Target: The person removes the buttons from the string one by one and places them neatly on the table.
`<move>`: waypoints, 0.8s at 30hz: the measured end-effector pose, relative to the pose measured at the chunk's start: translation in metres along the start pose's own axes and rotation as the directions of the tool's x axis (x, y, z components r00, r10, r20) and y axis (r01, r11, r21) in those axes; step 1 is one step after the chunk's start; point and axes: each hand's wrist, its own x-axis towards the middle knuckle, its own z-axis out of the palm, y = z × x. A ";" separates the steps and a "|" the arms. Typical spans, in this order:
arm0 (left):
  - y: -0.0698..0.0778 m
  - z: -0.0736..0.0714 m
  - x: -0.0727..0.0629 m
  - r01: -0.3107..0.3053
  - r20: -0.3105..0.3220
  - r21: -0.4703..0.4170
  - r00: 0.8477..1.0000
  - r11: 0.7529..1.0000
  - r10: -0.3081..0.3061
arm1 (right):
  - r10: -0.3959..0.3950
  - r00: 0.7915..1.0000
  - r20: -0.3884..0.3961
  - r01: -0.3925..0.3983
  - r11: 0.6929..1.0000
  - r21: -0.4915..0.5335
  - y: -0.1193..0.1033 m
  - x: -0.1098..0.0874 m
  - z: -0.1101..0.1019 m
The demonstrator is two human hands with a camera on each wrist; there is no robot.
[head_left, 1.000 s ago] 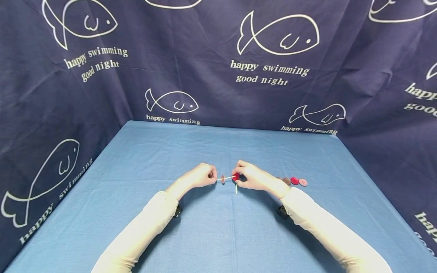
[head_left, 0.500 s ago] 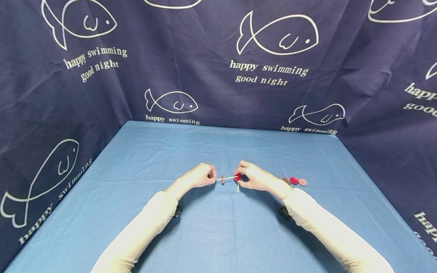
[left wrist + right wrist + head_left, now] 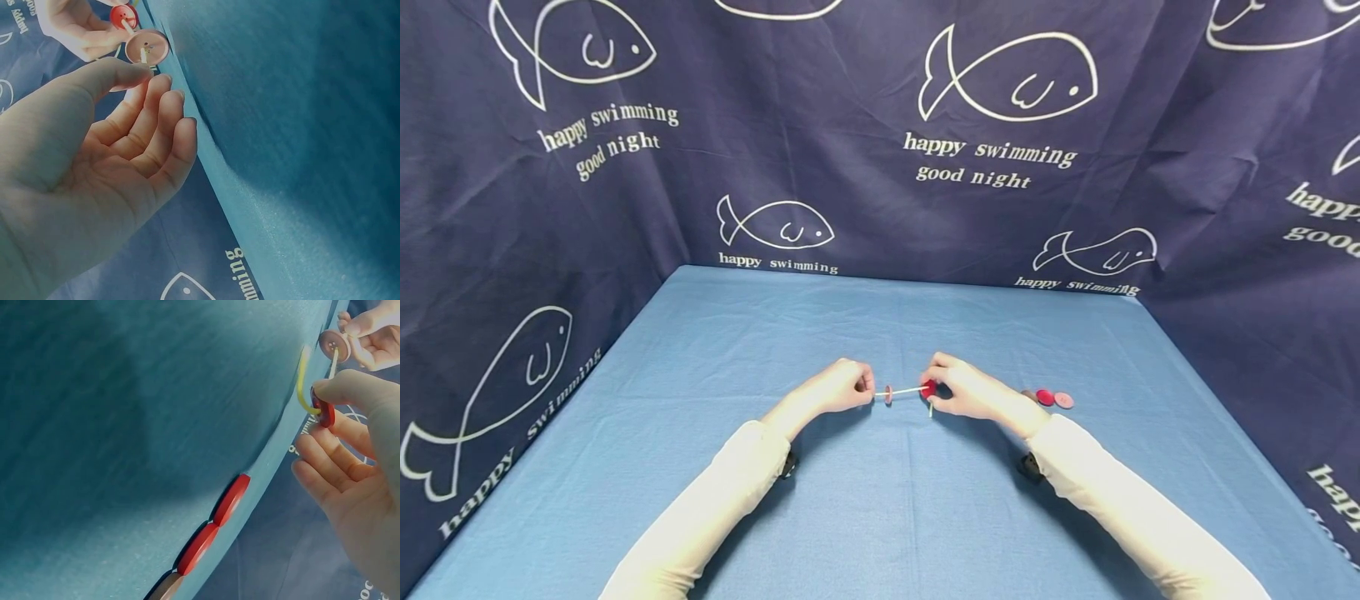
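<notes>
My left hand (image 3: 844, 385) pinches one end of a thin pale cord (image 3: 910, 390) between thumb and fingertip. Just beyond those fingers a pinkish round button (image 3: 157, 50) hangs on the cord, standing on edge. Thumb and index finger of my right hand (image 3: 962, 388) grip a red button (image 3: 330, 416) by its rim. Through this red button runs the cord, and its yellowish tail (image 3: 300, 378) curves free on the far side. Between the two buttons the cord is stretched nearly straight. In the left wrist view, the pinkish button's holes face the camera.
Right of my right hand, several loose buttons lie in a row on the blue cloth (image 3: 865, 517): a red one (image 3: 1045, 397), a pink one (image 3: 1064, 401) and brown ones partly hidden by the wrist. A dark fish-print curtain (image 3: 880, 125) stands behind and at both sides.
My right hand has moved slightly right with the red button, widening the gap to the pinkish one. The hanging cord tail looks shorter. My left hand has stayed nearly still.
</notes>
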 end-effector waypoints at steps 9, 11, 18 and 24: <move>0.000 0.000 0.000 0.004 0.008 -0.001 1.000 1.000 -0.004 | 0.014 1.000 0.005 -0.014 1.000 -0.002 0.000 -0.004 -0.002; 0.000 0.000 0.000 0.005 0.008 -0.002 1.000 1.000 -0.005 | 0.014 1.000 0.005 -0.014 1.000 -0.002 0.000 -0.005 -0.003; 0.000 0.000 0.000 -0.003 0.003 0.007 1.000 1.000 0.003 | 0.025 1.000 0.008 -0.025 1.000 -0.006 0.000 -0.007 -0.004; -0.001 0.001 0.000 -0.016 -0.006 0.021 1.000 1.000 0.017 | 0.018 1.000 -0.006 -0.018 1.000 -0.013 0.001 -0.008 -0.003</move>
